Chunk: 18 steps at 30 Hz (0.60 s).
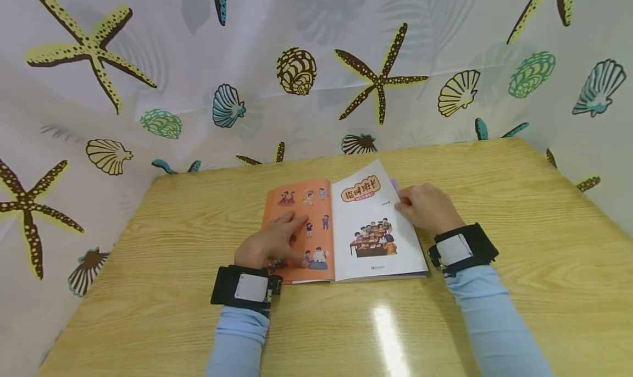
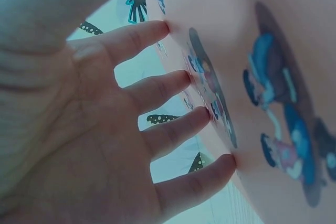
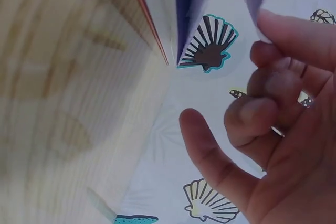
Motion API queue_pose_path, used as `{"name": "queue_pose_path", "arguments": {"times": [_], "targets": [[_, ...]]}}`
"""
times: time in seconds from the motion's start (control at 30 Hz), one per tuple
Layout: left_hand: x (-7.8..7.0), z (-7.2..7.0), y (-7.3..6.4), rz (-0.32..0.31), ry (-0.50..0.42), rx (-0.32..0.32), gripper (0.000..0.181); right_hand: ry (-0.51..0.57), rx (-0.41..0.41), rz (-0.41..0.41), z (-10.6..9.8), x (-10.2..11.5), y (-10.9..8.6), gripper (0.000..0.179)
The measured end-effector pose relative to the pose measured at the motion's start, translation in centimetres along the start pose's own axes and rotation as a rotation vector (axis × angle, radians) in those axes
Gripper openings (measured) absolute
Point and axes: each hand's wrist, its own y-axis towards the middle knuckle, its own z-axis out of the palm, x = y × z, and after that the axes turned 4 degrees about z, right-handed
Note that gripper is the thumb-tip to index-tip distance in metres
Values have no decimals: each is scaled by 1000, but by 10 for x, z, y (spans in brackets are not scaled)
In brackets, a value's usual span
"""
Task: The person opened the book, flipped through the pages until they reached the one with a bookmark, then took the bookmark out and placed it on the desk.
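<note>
An open book [image 1: 346,239] lies on the table, its left side an orange page [image 1: 296,201] with small cartoon figures. On its right side is a white title page [image 1: 366,217] with Chinese lettering and a classroom drawing, its upper part lifted. My left hand [image 1: 272,239] rests on the orange page; in the left wrist view the fingers [image 2: 173,187] are spread and nearly straight, tips touching the paper. At the white page's right edge, my right hand [image 1: 427,206] pinches the sheet between thumb and finger, as the right wrist view shows. A purple sheet shows beneath.
The book stands on a wood-grain table [image 1: 198,217]. Behind and at the sides hangs a white cloth [image 1: 262,31] printed with starfish and shells. Each wrist wears a black strap [image 1: 467,250] over a light blue sleeve [image 1: 499,316].
</note>
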Motion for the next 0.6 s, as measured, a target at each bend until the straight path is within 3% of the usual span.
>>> {"name": "queue_pose_path", "arguments": {"times": [0.1, 0.2, 0.37, 0.47, 0.6], "targets": [[-1, 0, -1, 3, 3, 0, 101, 45, 27, -1, -1, -3, 1, 21], [-2, -1, -2, 5, 2, 2, 102, 164, 76, -6, -6, -3, 3, 14], [-2, -2, -2, 11, 7, 8, 102, 553, 231, -45, -16, 8, 3, 47], [-2, -1, -2, 10, 8, 9, 101, 710, 357, -97, -17, 18, 4, 58], [-3, -1, -3, -3, 0, 11, 101, 703, 473, -133, -7, 32, 4, 60]]}}
